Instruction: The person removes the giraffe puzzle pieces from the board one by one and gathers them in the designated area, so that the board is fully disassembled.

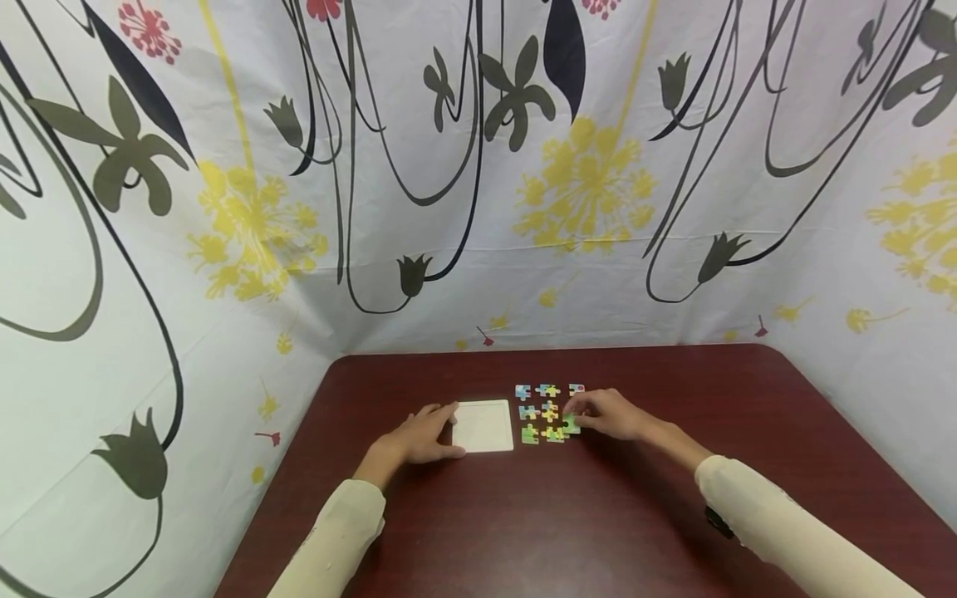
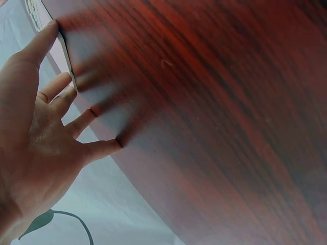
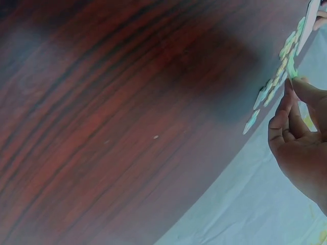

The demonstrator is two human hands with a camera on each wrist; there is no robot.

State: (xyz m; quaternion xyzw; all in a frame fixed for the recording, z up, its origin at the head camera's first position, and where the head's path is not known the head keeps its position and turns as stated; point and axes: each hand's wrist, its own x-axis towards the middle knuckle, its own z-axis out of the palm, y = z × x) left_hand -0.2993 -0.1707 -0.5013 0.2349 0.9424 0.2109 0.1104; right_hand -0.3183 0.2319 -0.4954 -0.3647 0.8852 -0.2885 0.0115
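Observation:
My left hand (image 1: 420, 436) rests at the left side of a flat white square puzzle tray (image 1: 483, 426), thumb and fingertips touching its edge. In the left wrist view that hand (image 2: 43, 127) has its fingers spread, with the outer fingertips on the table. To the right of the tray, my right hand (image 1: 611, 414) pinches a green jigsaw piece (image 1: 571, 427) between thumb and fingers. The right wrist view shows this green piece (image 3: 292, 66) tilted up at the fingertips. Several loose jigsaw pieces (image 1: 549, 411) lie in rough rows between tray and right hand.
The dark red-brown wooden table (image 1: 523, 515) has rounded far corners. A white cloth (image 1: 478, 274) printed with flowers and stems hangs behind it and at both sides. A dark band (image 1: 718, 522) shows at the right sleeve.

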